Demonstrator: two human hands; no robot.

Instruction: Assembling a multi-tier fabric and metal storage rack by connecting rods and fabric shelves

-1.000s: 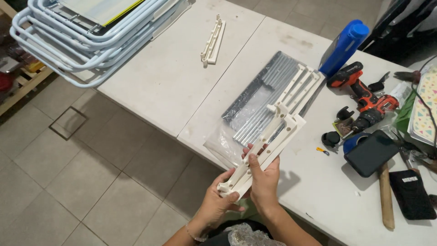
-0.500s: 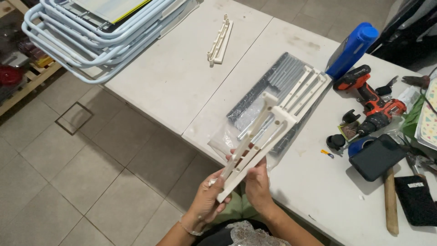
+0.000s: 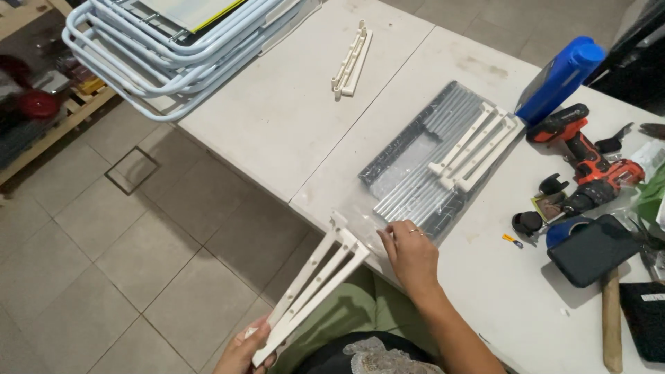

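Observation:
My left hand (image 3: 242, 350) grips the lower end of a long white plastic bracket (image 3: 312, 287), held out over the floor beside the table edge. My right hand (image 3: 410, 253) rests on the table, its fingers touching the near edge of a clear plastic bag (image 3: 409, 176) holding several grey metal rods. Another white bracket (image 3: 474, 149) lies on top of that bag. A third white bracket (image 3: 352, 59) lies farther away on the white table (image 3: 277, 125).
A red and black cordless drill (image 3: 585, 156), a blue bottle (image 3: 561, 79), a hammer (image 3: 609, 305), a dark pouch (image 3: 596, 249) and small parts lie at the right. Folded pale blue tube frames (image 3: 173, 48) overhang the table's far left corner. Tiled floor lies to the left.
The bracket has come off the bag and swung down left over the floor in my left hand. My right hand has let go of it and moved to the bag's edge.

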